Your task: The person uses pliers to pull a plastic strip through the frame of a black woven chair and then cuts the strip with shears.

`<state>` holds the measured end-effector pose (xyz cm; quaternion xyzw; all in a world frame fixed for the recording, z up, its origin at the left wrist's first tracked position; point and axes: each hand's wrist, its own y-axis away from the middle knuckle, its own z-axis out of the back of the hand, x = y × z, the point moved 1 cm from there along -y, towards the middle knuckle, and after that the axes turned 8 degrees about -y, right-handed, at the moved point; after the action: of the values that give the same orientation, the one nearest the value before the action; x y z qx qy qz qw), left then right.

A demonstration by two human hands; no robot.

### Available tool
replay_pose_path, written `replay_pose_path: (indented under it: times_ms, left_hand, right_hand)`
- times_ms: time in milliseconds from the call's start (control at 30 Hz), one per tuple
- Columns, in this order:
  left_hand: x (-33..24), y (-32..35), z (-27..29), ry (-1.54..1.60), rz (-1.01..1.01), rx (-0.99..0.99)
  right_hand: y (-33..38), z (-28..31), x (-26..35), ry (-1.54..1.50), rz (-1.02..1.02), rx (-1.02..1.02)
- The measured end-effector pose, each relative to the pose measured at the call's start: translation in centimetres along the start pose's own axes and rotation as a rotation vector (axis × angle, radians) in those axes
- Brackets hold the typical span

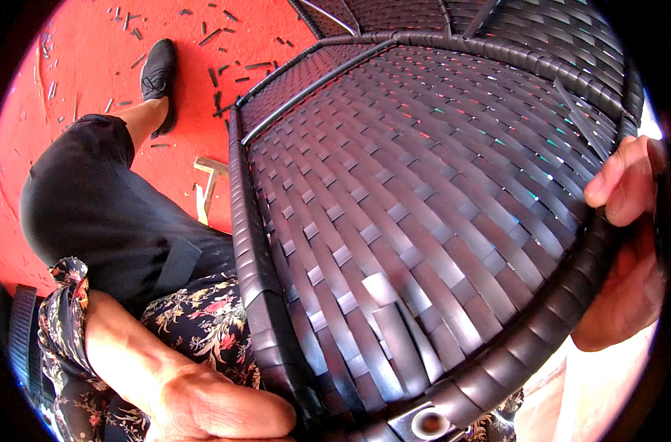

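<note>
A dark brown woven chair (394, 184) of flat plastic strips fills the middle and right, with a strip-wrapped rim (490, 390). At the right, my right hand (623, 199) grips that rim, its fingertips bent over the edge and the palm outside. Low on the weave a loose strip end (402, 350) sticks up. Beside the near left corner, my left hand (210, 405) is closed with the thumb on top; its fingers and anything in them are hidden by the picture's edge. A silvery piece with a round hole (430, 423) shows at the near rim.
Short dark strip scraps (218, 74) litter the red floor (85, 59). My leg in black cloth (100, 199) and a black shoe (159, 74) are at the left. A tan T-shaped piece (212, 171) lies beside the chair. Another loose strip (577, 118) rises near the right rim.
</note>
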<state>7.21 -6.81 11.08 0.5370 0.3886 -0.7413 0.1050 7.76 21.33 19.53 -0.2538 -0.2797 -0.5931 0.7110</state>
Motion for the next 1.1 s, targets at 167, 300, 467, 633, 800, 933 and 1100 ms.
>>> replay_pose_path:
  times_ms: [167, 300, 467, 633, 800, 933, 1100]
  left_hand:
    - [-0.4, -2.7, -0.8, -0.055, -0.073, -0.144]
    - [0.9, -1.3, 0.7, 0.106, -0.201, 0.126]
    - [-0.9, -0.2, 0.2, -0.115, -0.09, -0.06]
    - [-2.8, -1.8, -1.6, 0.051, 0.405, -0.08]
    - [-2.4, -2.2, -2.2, 0.086, 0.476, -0.088]
    - [-2.3, -2.6, -2.5, 0.24, 0.566, -0.13]
    - [-2.1, -2.9, -1.8, 0.28, 0.629, -0.146]
  right_hand:
    - [-0.2, -1.6, 0.2, 0.048, 0.123, -0.142]
    - [-1.0, -4.0, 0.3, 0.082, 0.048, -0.379]
    - [-1.5, -6.3, 0.4, 0.15, 0.351, -0.437]
    - [-1.6, -4.3, -0.1, 0.198, 0.332, -0.35]
    - [-1.0, -3.7, -1.0, 0.279, 0.381, -0.372]
    - [-1.2, -3.1, -2.0, 0.228, 0.356, -0.364]
    - [-2.0, -3.0, -1.8, 0.257, 0.389, -0.398]
